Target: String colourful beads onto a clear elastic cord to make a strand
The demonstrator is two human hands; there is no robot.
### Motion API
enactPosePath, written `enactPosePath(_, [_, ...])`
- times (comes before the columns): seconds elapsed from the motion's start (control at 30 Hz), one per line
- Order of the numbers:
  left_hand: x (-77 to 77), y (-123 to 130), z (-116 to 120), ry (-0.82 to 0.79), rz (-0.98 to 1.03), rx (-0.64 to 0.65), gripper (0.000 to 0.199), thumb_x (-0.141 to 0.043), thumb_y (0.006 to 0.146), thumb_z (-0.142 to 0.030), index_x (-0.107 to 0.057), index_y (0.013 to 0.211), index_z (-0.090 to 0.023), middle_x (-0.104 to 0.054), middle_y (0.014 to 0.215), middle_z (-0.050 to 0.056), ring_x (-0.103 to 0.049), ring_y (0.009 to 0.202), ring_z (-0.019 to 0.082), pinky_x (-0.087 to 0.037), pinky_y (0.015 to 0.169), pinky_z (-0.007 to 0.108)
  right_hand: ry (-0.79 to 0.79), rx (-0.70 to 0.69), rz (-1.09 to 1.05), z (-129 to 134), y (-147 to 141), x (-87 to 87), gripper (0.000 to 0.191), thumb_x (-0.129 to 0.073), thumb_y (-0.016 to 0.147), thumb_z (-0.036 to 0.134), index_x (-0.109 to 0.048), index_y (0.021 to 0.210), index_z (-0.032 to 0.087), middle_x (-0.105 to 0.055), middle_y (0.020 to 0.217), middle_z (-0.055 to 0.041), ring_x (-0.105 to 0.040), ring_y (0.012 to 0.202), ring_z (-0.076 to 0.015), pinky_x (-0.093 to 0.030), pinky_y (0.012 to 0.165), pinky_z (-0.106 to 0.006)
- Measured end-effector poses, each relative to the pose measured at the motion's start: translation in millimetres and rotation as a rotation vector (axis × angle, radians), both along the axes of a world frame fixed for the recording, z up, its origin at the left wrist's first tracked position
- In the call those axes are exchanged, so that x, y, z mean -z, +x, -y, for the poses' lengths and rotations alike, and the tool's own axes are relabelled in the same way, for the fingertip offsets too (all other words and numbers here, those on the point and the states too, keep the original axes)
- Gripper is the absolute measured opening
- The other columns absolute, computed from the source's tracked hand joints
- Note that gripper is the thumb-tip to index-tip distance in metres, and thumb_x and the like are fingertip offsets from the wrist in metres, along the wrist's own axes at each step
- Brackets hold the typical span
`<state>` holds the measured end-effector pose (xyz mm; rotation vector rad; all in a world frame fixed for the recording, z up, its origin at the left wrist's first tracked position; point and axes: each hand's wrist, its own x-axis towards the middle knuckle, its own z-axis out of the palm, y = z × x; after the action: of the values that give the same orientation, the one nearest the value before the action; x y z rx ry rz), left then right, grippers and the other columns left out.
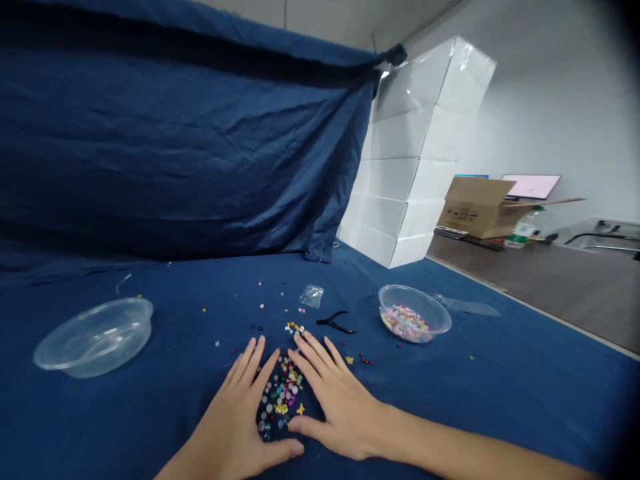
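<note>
A loose pile of mixed beads (281,393), some gold, pearly, green and purple, lies on the blue cloth between my hands. Along its left side my left hand (235,420) is spread, palm down, thumb stretched toward the near edge of the pile. My right hand (340,400) rests flat on the other side with fingers apart, its fingertips by a few yellow and white beads (295,328). Neither hand grips anything. Just beyond the right fingertips lie black-handled pliers (336,323). Beads under the palms and fingers are hidden.
To the left stands a clear plastic bowl (97,339). A second clear bowl (415,313) with colourful beads stands on the right. A small plastic bag (312,295) and stray dark red beads (367,361) lie around. White boxes (415,173) are stacked behind, beside a blue curtain (180,140).
</note>
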<state>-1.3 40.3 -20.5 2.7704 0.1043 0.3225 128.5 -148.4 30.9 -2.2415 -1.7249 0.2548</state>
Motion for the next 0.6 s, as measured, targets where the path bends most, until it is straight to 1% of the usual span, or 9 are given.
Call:
enactPosePath(0.07, [-4.7,12.4,-0.1,-0.021,-0.002,0.033,0.112,-0.074,0.069,-0.066,-0.022,0.155,-0.016,-0.007,0.162,0.020,-0.009,0.148,0.042,-0.023,0.117,0.065,0.023,0.001,0.003,-14.3,2.1,0.7,0.090,-0.051,0.089,0.064,-0.021,0.156,0.013,-0.007,0.164,-0.0127,-0.001,0.152,-0.0317,-0.006,0.122,-0.058])
enactPosePath(0.2, [-10.5,36.9,-2.6,-0.044,-0.016,0.100,0.128,-0.078,0.059,-0.070,-0.016,0.156,-0.013,-0.010,0.161,0.020,-0.009,0.148,0.041,-0.023,0.118,0.062,0.028,0.063,-0.014,-31.1,8.5,2.3,0.094,-0.059,0.086,0.060,-0.018,0.157,0.013,-0.009,0.163,-0.0117,-0.007,0.152,-0.0311,-0.014,0.123,-0.054])
enactPosePath(0.3, [-10.6,50.0,-6.8,-0.062,-0.045,0.144,0.125,-0.076,0.059,-0.073,-0.025,0.153,-0.008,-0.014,0.159,0.021,-0.013,0.147,0.041,-0.025,0.118,0.062,0.000,0.094,-0.045,-36.4,12.4,1.5,0.089,-0.057,0.089,0.056,-0.019,0.156,0.013,-0.012,0.162,-0.0112,-0.013,0.151,-0.0322,-0.020,0.122,-0.054])
enactPosePath(0.37, [-8.9,53.5,-9.3,-0.071,-0.060,0.162,0.125,-0.074,0.058,-0.075,-0.030,0.151,-0.004,-0.017,0.159,0.021,-0.016,0.147,0.041,-0.024,0.120,0.060,0.006,0.096,-0.053,-37.7,15.2,3.3,0.084,-0.058,0.089,0.052,-0.024,0.154,0.012,-0.017,0.160,-0.0114,-0.019,0.149,-0.0340,-0.023,0.121,-0.056])
enactPosePath(0.4, [-7.8,53.8,-10.1,-0.073,-0.059,0.157,0.126,-0.073,0.058,-0.077,-0.029,0.151,-0.004,-0.016,0.159,0.020,-0.015,0.148,0.040,-0.021,0.122,0.057,0.022,0.083,-0.045,-37.6,17.4,6.4,0.082,-0.057,0.090,0.051,-0.024,0.154,0.014,-0.018,0.160,-0.0104,-0.022,0.149,-0.0341,-0.024,0.121,-0.056])
enactPosePath(0.43, [-6.8,53.6,-10.4,-0.079,-0.056,0.153,0.124,-0.071,0.060,-0.077,-0.028,0.152,-0.006,-0.014,0.160,0.018,-0.013,0.149,0.037,-0.020,0.123,0.054,0.044,0.068,-0.048,-36.9,20.4,11.7,0.079,-0.058,0.090,0.052,-0.028,0.154,0.016,-0.022,0.159,-0.0091,-0.026,0.147,-0.0344,-0.027,0.120,-0.055])
enactPosePath(0.5, [-5.7,53.5,-10.0,-0.103,-0.042,0.135,0.126,-0.070,0.061,-0.079,-0.020,0.155,-0.011,-0.008,0.162,0.012,-0.011,0.150,0.035,-0.019,0.125,0.050,0.121,0.067,-0.012,-34.2,28.8,29.1,0.075,-0.056,0.091,0.052,-0.027,0.154,0.023,-0.024,0.159,-0.0058,-0.031,0.146,-0.0335,-0.036,0.117,-0.053])
enactPosePath(0.57, [-5.7,55.9,-9.5,-0.170,-0.010,0.139,0.121,-0.069,0.067,-0.074,-0.016,0.156,-0.013,-0.003,0.163,0.009,-0.008,0.150,0.033,-0.017,0.126,0.048,0.251,0.041,0.022,-31.1,39.6,53.5,0.074,-0.059,0.090,0.050,-0.026,0.154,0.033,-0.029,0.159,-0.0013,-0.039,0.142,-0.0329,-0.044,0.113,-0.050])
enactPosePath(0.6, [-6.1,58.1,-9.8,-0.185,-0.024,0.117,0.116,-0.066,0.071,-0.071,-0.015,0.156,-0.012,-0.002,0.163,0.010,-0.008,0.150,0.035,-0.017,0.126,0.050,0.314,0.031,0.034,-30.5,45.2,66.2,0.074,-0.061,0.089,0.048,-0.025,0.153,0.036,-0.032,0.158,0.0004,-0.043,0.140,-0.0326,-0.046,0.111,-0.049])
